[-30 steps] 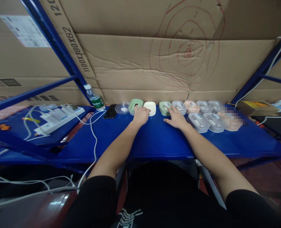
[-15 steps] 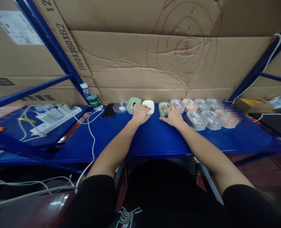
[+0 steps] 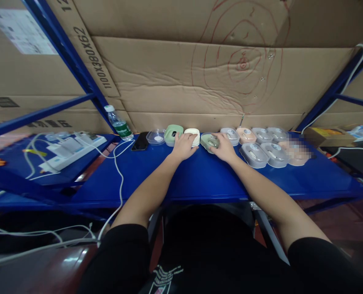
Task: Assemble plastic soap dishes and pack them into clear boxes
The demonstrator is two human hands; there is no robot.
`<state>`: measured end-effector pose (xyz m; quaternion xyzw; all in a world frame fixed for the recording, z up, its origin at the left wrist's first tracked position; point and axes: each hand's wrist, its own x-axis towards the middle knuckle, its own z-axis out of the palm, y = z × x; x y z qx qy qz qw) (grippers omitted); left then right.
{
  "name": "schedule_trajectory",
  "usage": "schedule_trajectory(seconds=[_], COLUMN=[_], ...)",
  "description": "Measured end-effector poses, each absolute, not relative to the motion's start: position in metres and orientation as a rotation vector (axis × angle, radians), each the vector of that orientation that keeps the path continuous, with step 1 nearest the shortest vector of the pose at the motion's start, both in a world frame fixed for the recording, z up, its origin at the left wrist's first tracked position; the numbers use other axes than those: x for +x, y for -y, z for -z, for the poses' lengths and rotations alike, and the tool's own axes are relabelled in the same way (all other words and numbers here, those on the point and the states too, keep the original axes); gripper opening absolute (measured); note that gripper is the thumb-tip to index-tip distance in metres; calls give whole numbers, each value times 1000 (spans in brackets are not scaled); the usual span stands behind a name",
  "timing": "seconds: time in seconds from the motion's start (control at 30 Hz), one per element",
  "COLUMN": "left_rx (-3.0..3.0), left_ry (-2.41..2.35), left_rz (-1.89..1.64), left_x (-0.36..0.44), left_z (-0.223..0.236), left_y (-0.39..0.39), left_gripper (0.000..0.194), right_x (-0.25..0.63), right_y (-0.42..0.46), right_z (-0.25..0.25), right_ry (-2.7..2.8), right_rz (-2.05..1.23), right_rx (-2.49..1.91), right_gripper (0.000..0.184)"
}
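Note:
On the blue table, my left hand [image 3: 185, 147] lies over the front of a small cream-white container [image 3: 191, 131], fingers curled across its top and thumb by its near right side. My palm hides much of it. Just to the left stands an open green container [image 3: 173, 132] with a dark spot inside. My right hand [image 3: 225, 148] grips a green container with a clear lid [image 3: 208, 141], which sits slightly tilted next to the cream-white one. Its right side is covered by my fingers.
Several lidded grey containers [image 3: 255, 155] and a peach one [image 3: 245, 134] stand in rows at the right. At the left are a clear lid-like tray [image 3: 156, 137], a black phone [image 3: 140, 141], a water bottle [image 3: 119, 124] and a white cable [image 3: 120, 179]. Cardboard [image 3: 169, 73] walls the back.
My right hand has moved the green lidded container a little left, toward the cream-white one, and it now tilts. My left hand stays over the cream-white container.

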<state>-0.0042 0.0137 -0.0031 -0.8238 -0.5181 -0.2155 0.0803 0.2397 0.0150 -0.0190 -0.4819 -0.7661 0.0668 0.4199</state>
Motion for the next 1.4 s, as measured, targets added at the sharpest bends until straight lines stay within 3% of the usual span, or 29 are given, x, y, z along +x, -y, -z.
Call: schedule_trajectory(seconds=[0.13, 0.43, 0.7, 0.87, 1.03, 1.2, 1.4], left_rx=[-2479, -2507, -2591, -2634, -2597, -2538, -2508], left_ry=[1514, 1461, 1464, 1438, 1341, 1181, 1125], left_rz=[678, 792, 710, 720, 745, 754, 753], left_x=[-1, 9, 5, 8, 9, 11, 5], left_z=[1, 1, 6, 4, -9, -26, -34], left_y=[-10, -4, -10, -7, 1, 14, 19], left_gripper=[65, 65, 90, 96, 79, 56, 28], right_x=[240, 236, 232, 236, 250, 254, 252], right_y=[-16, -6, 4, 4, -1, -5, -12], right_z=[19, 15, 8, 2, -4, -7, -10], right_ry=[1832, 1855, 1883, 1794, 1491, 1216, 1227], right_rz=[-241, -258, -244, -203, -170, -471, -791], right_rx=[-1180, -1112, -1111, -1119, -1153, -1072, -1064], right_gripper=[72, 69, 37, 36, 40, 44, 62])
